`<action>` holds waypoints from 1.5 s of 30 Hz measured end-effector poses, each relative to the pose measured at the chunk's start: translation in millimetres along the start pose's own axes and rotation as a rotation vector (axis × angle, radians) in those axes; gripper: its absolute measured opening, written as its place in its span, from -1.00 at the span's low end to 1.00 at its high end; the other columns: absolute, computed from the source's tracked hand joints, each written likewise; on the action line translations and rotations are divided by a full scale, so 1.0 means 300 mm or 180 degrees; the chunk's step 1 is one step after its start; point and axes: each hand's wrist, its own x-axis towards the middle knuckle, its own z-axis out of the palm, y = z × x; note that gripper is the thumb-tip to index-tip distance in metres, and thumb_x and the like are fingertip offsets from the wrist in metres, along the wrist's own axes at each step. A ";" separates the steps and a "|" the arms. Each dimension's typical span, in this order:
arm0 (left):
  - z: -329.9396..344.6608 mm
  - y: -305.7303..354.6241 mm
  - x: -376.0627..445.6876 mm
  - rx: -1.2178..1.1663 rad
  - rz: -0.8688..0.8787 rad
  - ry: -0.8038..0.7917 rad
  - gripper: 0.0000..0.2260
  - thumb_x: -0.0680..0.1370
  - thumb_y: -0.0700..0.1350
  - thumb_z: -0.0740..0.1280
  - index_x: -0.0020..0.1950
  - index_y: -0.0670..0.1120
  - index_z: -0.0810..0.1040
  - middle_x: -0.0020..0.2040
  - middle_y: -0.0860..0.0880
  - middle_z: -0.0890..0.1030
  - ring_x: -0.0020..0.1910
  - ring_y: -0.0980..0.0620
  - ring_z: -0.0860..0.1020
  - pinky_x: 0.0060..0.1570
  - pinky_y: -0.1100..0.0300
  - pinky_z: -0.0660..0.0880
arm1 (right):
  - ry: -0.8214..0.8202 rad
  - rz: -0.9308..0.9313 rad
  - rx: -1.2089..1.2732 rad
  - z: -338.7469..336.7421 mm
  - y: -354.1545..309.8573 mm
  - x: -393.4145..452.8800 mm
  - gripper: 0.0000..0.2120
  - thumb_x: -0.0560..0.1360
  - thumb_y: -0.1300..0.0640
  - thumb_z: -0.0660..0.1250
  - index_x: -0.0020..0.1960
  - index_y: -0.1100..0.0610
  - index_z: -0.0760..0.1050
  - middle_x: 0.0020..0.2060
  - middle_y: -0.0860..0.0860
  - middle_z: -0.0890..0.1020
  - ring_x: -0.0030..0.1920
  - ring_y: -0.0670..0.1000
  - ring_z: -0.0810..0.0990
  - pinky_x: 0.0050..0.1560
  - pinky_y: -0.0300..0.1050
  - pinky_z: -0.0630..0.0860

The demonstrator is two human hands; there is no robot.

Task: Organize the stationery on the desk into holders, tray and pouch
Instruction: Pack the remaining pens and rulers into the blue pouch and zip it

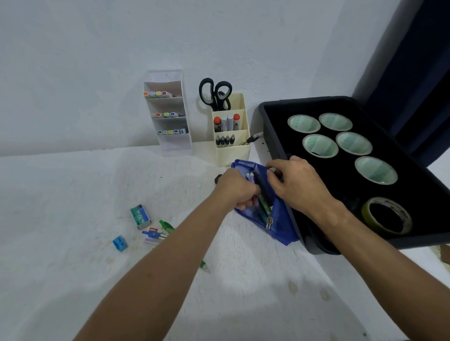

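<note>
A blue zip pouch [280, 223] lies open on the white desk beside the black tray [276, 136]. Several pens [262, 204] stick out of its mouth. My left hand [237, 190] grips the pouch's left edge with fingers curled around it. My right hand [297, 187] holds the pouch's right edge near the tray wall, fingertips at the opening. Loose on the desk to the left lie a teal staple box [140, 216], a blue sharpener [120, 242], a green-capped pen [166, 226] and a small blue and red item [154, 234].
A white tiered holder [170, 112] with highlighters and a cream holder [231, 135] with scissors, glue sticks and markers stand against the wall. The tray holds several tape rolls [319, 145] and a larger roll [387, 215]. A green pen tip [205, 266] shows under my left forearm.
</note>
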 end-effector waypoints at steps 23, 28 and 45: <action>-0.039 -0.108 0.012 0.0043 0.0837 0.0300 -0.81 0.57 -0.06 0.28 -0.13 -0.16 0.57 -0.28 -0.03 0.58 -0.33 0.03 0.53 -0.42 0.27 0.41 | -0.0053 -0.0090 -0.0034 -0.030 -0.032 -0.013 -0.76 0.55 0.09 0.23 0.14 0.12 0.58 -0.29 0.06 0.53 -0.09 0.06 0.47 -0.14 -0.05 0.48; -0.085 -0.099 0.036 -0.0100 0.0674 0.0552 -0.72 0.60 -0.03 0.19 -0.08 -0.16 0.61 -0.22 -0.08 0.62 -0.31 0.01 0.54 -0.34 0.22 0.43 | -0.0104 -0.0106 -0.0082 -0.024 -0.027 -0.011 -0.76 0.55 0.06 0.23 0.12 0.09 0.59 -0.27 0.07 0.58 -0.10 0.04 0.46 -0.14 -0.05 0.49; -0.094 -0.120 0.070 0.0813 0.1231 0.1624 -0.87 0.49 -0.11 0.36 -0.05 -0.16 0.59 -0.24 -0.01 0.55 -0.28 0.04 0.49 -0.31 0.25 0.37 | -0.0059 -0.0031 -0.0015 -0.003 -0.006 0.003 -0.77 0.55 0.04 0.20 0.08 0.06 0.59 -0.30 0.04 0.61 -0.16 -0.01 0.41 -0.18 -0.10 0.45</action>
